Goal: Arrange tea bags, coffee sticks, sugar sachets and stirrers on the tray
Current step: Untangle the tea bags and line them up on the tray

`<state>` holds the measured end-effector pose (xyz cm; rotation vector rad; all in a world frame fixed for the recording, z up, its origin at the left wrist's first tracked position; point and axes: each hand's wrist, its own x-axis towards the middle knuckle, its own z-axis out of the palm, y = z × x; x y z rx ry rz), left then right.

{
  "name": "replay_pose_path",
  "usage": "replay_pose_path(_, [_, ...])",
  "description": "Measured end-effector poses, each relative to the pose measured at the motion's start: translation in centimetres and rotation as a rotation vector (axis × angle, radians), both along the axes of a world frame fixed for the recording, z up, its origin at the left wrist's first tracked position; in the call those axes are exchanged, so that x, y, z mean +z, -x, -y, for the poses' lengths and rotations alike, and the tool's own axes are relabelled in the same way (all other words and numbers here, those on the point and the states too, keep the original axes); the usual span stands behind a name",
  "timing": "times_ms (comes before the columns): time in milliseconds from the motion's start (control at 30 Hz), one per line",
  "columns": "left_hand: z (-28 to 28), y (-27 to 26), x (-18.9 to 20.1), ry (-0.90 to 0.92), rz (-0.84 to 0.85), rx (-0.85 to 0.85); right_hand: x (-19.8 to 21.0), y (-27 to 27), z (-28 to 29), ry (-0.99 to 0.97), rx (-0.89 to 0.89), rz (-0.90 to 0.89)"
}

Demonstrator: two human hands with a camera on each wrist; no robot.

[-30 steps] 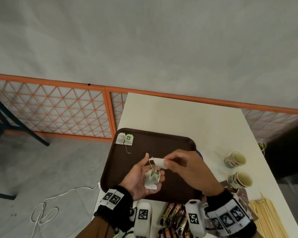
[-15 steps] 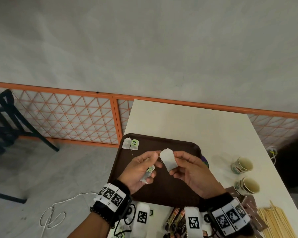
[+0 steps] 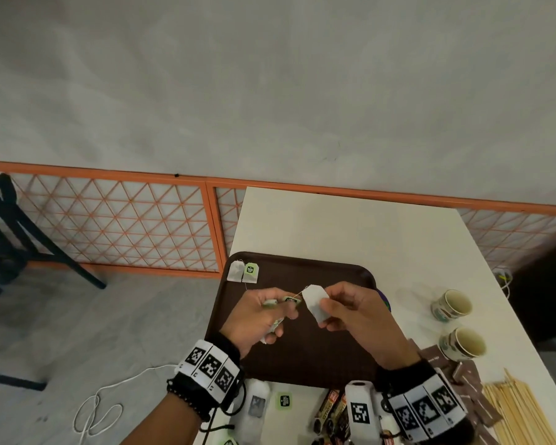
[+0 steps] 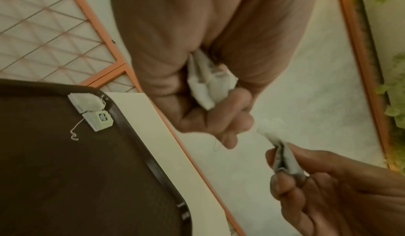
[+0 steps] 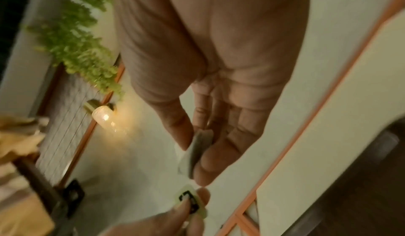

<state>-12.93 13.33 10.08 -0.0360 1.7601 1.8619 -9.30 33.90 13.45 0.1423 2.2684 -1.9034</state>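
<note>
Both hands hover over the brown tray (image 3: 328, 358). My right hand (image 3: 350, 311) pinches a white tea bag (image 3: 315, 303) between thumb and fingers. A thin string runs from it to a green tag (image 3: 292, 299), pinched by my left hand (image 3: 264, 316), which also holds more white tea bags (image 4: 208, 82) in its curled fingers. In the right wrist view the pinched tea bag (image 5: 197, 151) shows edge-on, with the tag (image 5: 190, 201) below it. One tea bag (image 3: 236, 271) with its green tag (image 3: 250, 272) lies in the tray's far left corner.
Two paper cups (image 3: 451, 306) (image 3: 463, 346) stand right of the tray. Wooden stirrers (image 3: 523, 412) and brown sachets (image 3: 463, 380) lie at the near right. Coffee sticks (image 3: 333, 409) and loose tea bags (image 3: 257, 407) lie at the table's near edge. A dark chair (image 3: 4, 239) stands on the floor, left.
The right hand has pulled one tea bag away from the bunch in the left hand, drawing its string taut. The left hand has turned and now pinches the tag.
</note>
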Motion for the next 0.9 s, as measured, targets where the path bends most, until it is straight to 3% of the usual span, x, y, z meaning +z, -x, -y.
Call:
replay_pose_path(167, [0.3,0.2,-0.2,0.139,-0.026,-0.019,-1.8,0.5,0.1,-0.427,0.006,-0.195])
replay_pose_path(267, [0.6,0.1,-0.2,0.084,0.037,0.005,-3.2,0.6,0.6,-0.485,-0.077,-0.215])
replay_pose_path(500, [2.2,0.5,-1.0,-0.153,0.154,0.124,-5.5,1.1,5.3,-0.096,-0.213,-0.016])
replay_pose_path(600, [3.2,0.9,-1.7,-0.092,0.133,0.167,-5.5,1.7,7.6,0.046,-0.190,0.096])
replay_pose_path(900, [7.0,3.0,-4.7,0.028,0.213,0.260,-7.3,3.9,11.7,0.209,-0.109,0.279])
